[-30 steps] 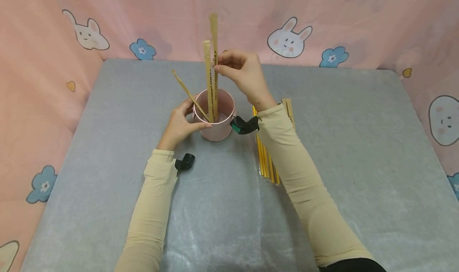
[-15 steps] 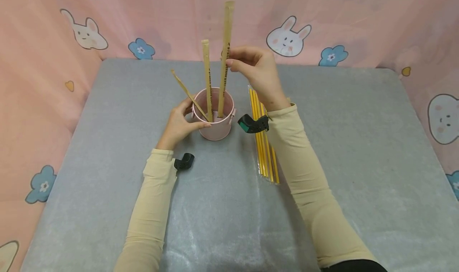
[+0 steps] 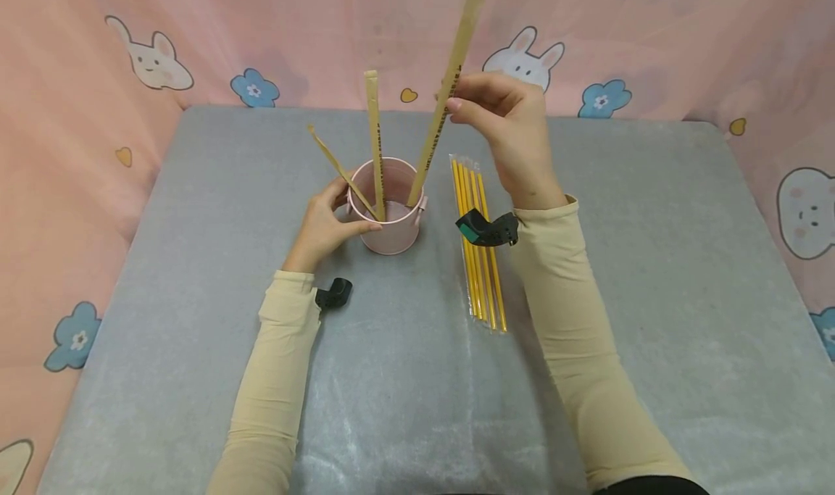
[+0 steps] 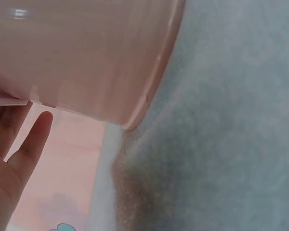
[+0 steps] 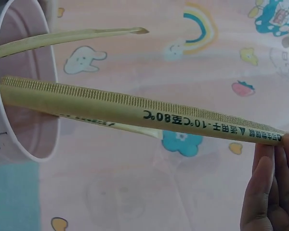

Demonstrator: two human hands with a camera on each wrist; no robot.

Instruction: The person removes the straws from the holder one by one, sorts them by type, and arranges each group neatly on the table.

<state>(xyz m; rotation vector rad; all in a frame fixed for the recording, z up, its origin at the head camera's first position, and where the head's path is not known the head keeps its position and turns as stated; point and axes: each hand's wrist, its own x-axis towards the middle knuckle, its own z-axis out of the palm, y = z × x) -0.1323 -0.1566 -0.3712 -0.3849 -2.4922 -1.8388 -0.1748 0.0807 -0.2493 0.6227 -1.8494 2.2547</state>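
A small pink bucket (image 3: 390, 241) stands on the table in the head view. My left hand (image 3: 324, 223) holds it from the left side, thumb over the near rim and fingers behind. In its wrist view the bucket wall fills the upper left. My right hand (image 3: 515, 129) pinches a paper-wrapped straw (image 3: 435, 136) about midway, and the straw leans right with its lower end inside the bucket. Dark print runs along its wrapper (image 5: 135, 108) in the right wrist view. Two more wrapped straws stay in the bucket: one upright (image 3: 375, 136), another tilted left (image 3: 339, 165).
Several yellow straws (image 3: 478, 263) in clear plastic sleeves lie side by side right of the bucket, below the right wrist. The grey table (image 3: 404, 386) ends at a pink curtain (image 3: 313, 38) with rabbits and flowers at the back.
The right hand has moved right and up with its straw, which now leans right and sits higher at the bucket's right rim. The left hand and bucket have stayed put.
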